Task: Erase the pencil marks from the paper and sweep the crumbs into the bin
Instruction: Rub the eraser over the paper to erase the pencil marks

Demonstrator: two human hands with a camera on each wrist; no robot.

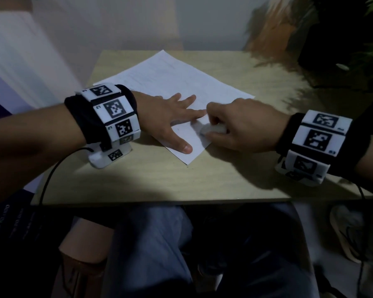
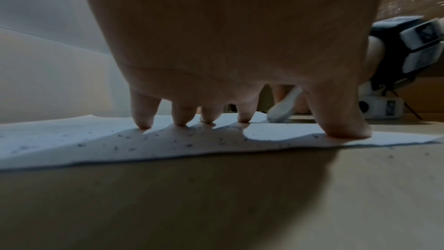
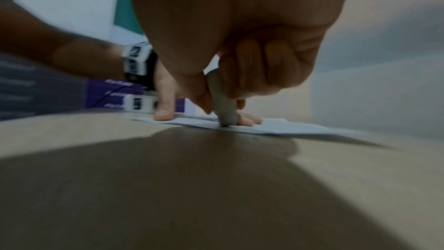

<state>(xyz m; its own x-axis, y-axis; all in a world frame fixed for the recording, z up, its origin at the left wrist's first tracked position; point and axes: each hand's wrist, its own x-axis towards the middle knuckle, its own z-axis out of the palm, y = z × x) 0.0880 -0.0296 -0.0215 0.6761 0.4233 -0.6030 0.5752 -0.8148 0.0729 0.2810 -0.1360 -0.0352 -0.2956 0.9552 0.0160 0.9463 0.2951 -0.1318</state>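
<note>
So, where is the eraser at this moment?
In the head view, the eraser is gripped by the right hand, tip on the paper beside the left hand.

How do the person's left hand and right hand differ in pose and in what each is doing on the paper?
The left hand lies with fingers straight and spread; the right hand is curled. The left hand holds nothing and presses its fingertips on the paper; the right hand grips a white eraser with its tip on the sheet. Both meet the paper near its nearest corner, and both wrists wear marker bands.
</note>
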